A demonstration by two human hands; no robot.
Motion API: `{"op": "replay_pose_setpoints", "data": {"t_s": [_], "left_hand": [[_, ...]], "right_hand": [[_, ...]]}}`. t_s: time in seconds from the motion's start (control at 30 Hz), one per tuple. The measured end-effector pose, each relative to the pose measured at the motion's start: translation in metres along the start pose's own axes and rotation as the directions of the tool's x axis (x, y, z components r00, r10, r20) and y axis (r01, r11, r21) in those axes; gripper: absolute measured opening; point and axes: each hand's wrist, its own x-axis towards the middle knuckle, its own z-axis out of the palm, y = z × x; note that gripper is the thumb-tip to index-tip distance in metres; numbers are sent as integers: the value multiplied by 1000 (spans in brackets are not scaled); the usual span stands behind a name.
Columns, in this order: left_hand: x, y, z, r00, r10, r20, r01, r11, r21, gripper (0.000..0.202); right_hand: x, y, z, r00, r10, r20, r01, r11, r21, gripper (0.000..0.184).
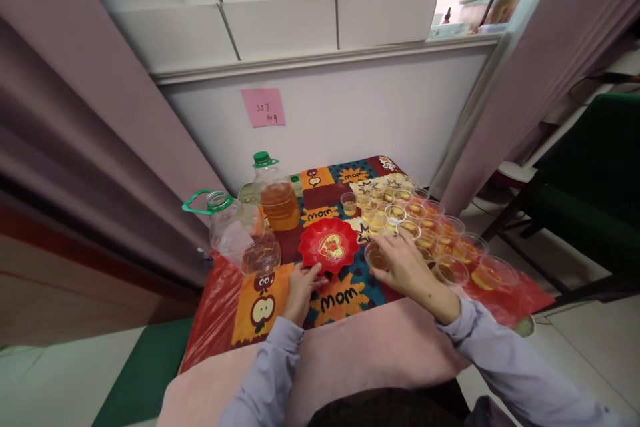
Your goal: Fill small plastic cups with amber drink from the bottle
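Where the work surface comes nearest the person, a pink cover (pixel 375 340) lies along the lower centre of the frame, with a patterned cloth (pixel 345 303) lettered "MOM" beyond it. Red plastic sheeting (pixel 213 313) shows past that cloth at lower left and again at right. The far edge stands near a white wall (pixel 350 120) bearing a pink note (pixel 263 107) marked 357. Open room for moving is found on the orange panel at lower left of the cloth and in a narrow strip between the red dish (pixel 327 230) and the clear cups (pixel 395 212). On the right side the outermost cup (pixel 495 273) stands near the edge, leaving little margin.

The red dish, scalloped and gold-printed at its centre, sits at mid-frame. The left hand (pixel 303 290) is at its near rim, fingers partly bent; whether they grip it cannot be told. The right hand (pixel 403 267), right of centre, curves over a near cup (pixel 375 257) holding brownish contents; fingers and thumb are bent about it, but the firmness of any grip cannot be confirmed.

The clear cups are grouped closely at right of centre, many with yellow to amber liquid. At left of centre, a capped jug (pixel 280 203) holds amber liquid in its lower part. An uncapped jug (pixel 260 253) with a green handle (pixel 193 203) stands upright nearer the person.
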Motion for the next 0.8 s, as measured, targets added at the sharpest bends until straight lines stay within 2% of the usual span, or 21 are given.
{"op": "replay_pose_setpoints", "data": {"t_s": [0.1,0.27,0.5,0.8], "left_hand": [[2,-2,1,1000,9,1,-9,1000,3,36],[8,-2,2,999,44,-17,-44,999,-13,40],[10,-3,3,999,42,-28,-43,999,-34,42],[7,2,-1,997,40,-72,-45,997,-66,41]], "right_hand": [[-6,2,15,998,-48,45,51,996,-71,60],[-19,12,25,994,-102,31,106,983,-149,46],[-21,15,26,991,-136,10,135,970,-201,42],[-24,25,40,994,-108,-21,103,984,-144,44]]}}
